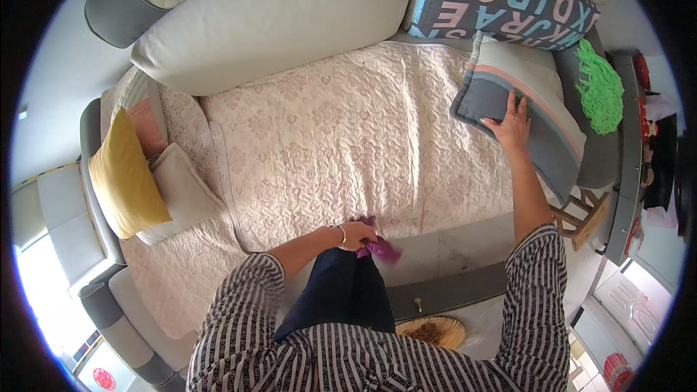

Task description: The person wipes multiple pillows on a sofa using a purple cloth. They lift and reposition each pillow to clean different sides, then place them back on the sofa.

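Note:
A purple cloth (385,251) is bunched in my left hand (361,235), which is low over the sofa's front edge and wears a bracelet on the wrist. Part of the cloth hangs out on either side of the fist. Farther right, my right hand (512,122) lies on a grey and cream cushion (544,114) with a pink stripe, its thumb and fingers spread over the grey part. That cushion leans at the sofa's right end. Under both hands stretches a quilted, floral-patterned sofa cover (326,147) with several wrinkles.
A long cream back cushion (283,16) and a dark lettered cushion (501,2) line the back. Yellow (128,174) and beige (182,190) pillows sit left. A green netted cloth (599,87) drapes the right armrest, near a wooden stool (585,220). A round straw tray (435,332) is below.

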A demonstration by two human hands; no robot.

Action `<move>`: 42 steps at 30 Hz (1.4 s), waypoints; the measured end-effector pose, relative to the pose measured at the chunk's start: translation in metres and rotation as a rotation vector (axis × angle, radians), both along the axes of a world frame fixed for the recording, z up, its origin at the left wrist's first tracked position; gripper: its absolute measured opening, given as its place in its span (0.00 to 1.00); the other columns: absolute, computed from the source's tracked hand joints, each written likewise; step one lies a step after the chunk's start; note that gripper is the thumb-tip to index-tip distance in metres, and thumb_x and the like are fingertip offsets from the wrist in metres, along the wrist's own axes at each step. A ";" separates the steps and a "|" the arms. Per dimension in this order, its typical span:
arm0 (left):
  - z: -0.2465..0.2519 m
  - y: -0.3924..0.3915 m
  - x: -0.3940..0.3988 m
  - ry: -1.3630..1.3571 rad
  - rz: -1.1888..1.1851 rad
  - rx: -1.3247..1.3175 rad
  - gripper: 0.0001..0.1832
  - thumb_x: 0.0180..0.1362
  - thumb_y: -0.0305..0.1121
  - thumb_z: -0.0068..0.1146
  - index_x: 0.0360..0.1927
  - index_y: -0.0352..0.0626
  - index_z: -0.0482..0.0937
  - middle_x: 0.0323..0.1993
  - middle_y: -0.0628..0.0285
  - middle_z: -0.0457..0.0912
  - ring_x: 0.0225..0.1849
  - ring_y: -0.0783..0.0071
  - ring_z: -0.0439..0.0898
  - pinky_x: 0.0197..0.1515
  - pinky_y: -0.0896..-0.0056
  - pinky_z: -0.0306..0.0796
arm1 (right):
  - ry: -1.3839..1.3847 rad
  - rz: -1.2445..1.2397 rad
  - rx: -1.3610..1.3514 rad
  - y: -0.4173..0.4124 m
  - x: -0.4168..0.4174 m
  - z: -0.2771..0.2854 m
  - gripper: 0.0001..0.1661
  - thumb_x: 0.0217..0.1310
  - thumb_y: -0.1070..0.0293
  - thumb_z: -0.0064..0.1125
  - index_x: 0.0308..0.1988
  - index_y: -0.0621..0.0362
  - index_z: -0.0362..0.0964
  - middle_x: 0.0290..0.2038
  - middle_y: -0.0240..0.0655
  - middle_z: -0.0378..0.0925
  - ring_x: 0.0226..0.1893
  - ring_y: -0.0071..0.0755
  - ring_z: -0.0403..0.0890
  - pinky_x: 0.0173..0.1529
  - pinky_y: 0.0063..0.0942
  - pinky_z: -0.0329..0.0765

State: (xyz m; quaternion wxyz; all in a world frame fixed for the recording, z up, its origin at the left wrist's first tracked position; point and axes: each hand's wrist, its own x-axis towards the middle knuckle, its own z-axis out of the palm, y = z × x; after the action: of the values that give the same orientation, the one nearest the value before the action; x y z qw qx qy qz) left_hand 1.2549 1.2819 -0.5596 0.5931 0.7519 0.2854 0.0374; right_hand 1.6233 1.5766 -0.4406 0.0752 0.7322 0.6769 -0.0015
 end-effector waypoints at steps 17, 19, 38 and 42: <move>-0.048 0.330 -0.061 0.924 1.195 0.648 0.26 0.44 0.28 0.55 0.53 0.51 0.74 0.53 0.59 0.74 0.52 0.49 0.70 0.54 0.58 0.68 | -0.032 0.061 -0.483 0.117 0.071 -0.042 0.70 0.39 0.42 0.70 0.70 0.49 0.32 0.70 0.47 0.39 0.68 0.51 0.53 0.65 0.46 0.61; -0.040 0.342 -0.031 0.930 1.238 0.615 0.25 0.43 0.27 0.55 0.49 0.49 0.76 0.50 0.58 0.73 0.48 0.49 0.70 0.52 0.58 0.67 | -0.086 0.027 -0.509 0.116 0.068 -0.040 0.71 0.39 0.44 0.72 0.70 0.50 0.30 0.70 0.47 0.38 0.67 0.50 0.54 0.66 0.45 0.60; 0.022 0.148 0.128 -0.142 0.129 0.013 0.25 0.44 0.20 0.56 0.45 0.62 0.81 0.48 0.65 0.80 0.47 0.60 0.77 0.54 0.62 0.69 | -0.136 -0.007 -0.480 0.111 0.069 -0.062 0.67 0.45 0.58 0.70 0.70 0.47 0.27 0.71 0.47 0.35 0.69 0.49 0.50 0.69 0.42 0.55; 0.041 0.264 0.041 0.042 0.800 0.239 0.23 0.43 0.19 0.51 0.44 0.50 0.81 0.42 0.59 0.81 0.45 0.57 0.79 0.50 0.62 0.73 | -0.140 -0.001 -0.457 0.111 0.065 -0.063 0.68 0.44 0.57 0.71 0.70 0.47 0.26 0.71 0.47 0.35 0.69 0.47 0.48 0.69 0.42 0.54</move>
State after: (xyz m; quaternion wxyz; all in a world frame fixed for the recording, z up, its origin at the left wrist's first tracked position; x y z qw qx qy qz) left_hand 1.2960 1.5460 -0.5191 0.4342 0.6461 0.5607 0.2822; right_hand 1.6886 1.6872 -0.5040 0.2859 0.6947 0.6518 -0.1038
